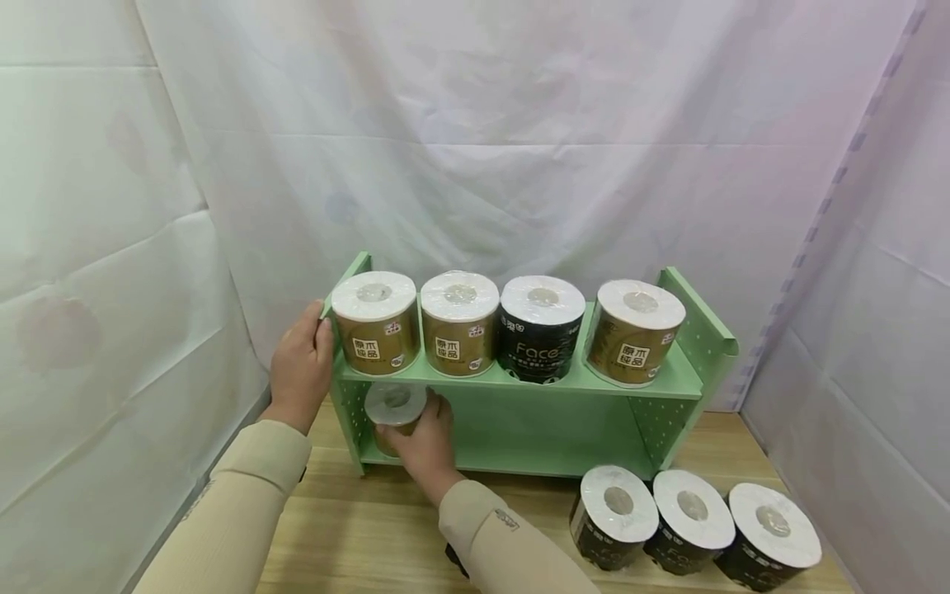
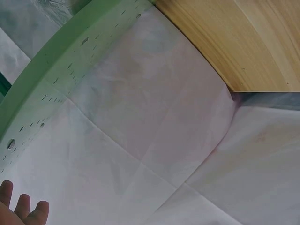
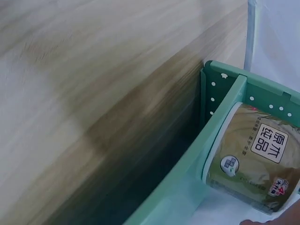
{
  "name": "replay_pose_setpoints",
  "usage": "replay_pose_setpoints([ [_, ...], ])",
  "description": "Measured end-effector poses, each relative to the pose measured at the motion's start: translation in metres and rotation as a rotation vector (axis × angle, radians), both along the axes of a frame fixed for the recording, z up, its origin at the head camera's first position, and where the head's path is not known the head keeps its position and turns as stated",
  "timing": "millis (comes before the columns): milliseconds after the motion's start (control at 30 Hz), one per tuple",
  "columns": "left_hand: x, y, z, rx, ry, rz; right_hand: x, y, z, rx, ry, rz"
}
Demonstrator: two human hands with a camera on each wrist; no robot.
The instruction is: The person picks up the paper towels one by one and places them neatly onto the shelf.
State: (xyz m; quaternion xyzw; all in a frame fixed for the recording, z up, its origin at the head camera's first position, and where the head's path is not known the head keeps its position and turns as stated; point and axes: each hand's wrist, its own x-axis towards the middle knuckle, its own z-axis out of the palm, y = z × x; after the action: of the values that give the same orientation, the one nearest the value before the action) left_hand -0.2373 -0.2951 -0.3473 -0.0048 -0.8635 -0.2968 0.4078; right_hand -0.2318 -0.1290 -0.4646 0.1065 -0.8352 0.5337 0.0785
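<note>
A green two-tier shelf [image 1: 549,429] stands on the table. My left hand [image 1: 300,367] holds the front edge of its left side panel, thumb toward the front; three of its fingertips [image 2: 23,206] show beside the panel in the left wrist view. On the lower tier, at the left end, my right hand [image 1: 426,445] grips a brown-wrapped toilet roll [image 1: 382,404] between thumb and fingers. This roll stands upright, its label facing out in the right wrist view [image 3: 258,159], close to the perforated side panel. The hand partly covers it in the head view.
Along the upper tier stand two brown toilet rolls [image 1: 374,330] [image 1: 460,330], a black one [image 1: 540,338] and another brown one [image 1: 634,338]. Three black rolls [image 1: 612,528] [image 1: 686,532] [image 1: 764,544] stand on the wooden table [image 1: 349,528] at the front right. White cloth [image 1: 460,190] surrounds the table.
</note>
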Motion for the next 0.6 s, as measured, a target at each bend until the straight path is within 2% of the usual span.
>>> replay_pose_setpoints([
  [333, 0.0, -0.001, 0.0, 0.001, -0.028, 0.0, 0.002, 0.016, 0.006, 0.329, 0.206, -0.007],
  [467, 0.001, -0.001, 0.0, -0.001, -0.041, 0.004, 0.001, 0.022, 0.004, 0.41, 0.243, 0.006],
  [600, 0.001, -0.001, 0.001, -0.006, -0.037, 0.0, 0.002, 0.03, 0.004, 0.444, 0.249, 0.023],
])
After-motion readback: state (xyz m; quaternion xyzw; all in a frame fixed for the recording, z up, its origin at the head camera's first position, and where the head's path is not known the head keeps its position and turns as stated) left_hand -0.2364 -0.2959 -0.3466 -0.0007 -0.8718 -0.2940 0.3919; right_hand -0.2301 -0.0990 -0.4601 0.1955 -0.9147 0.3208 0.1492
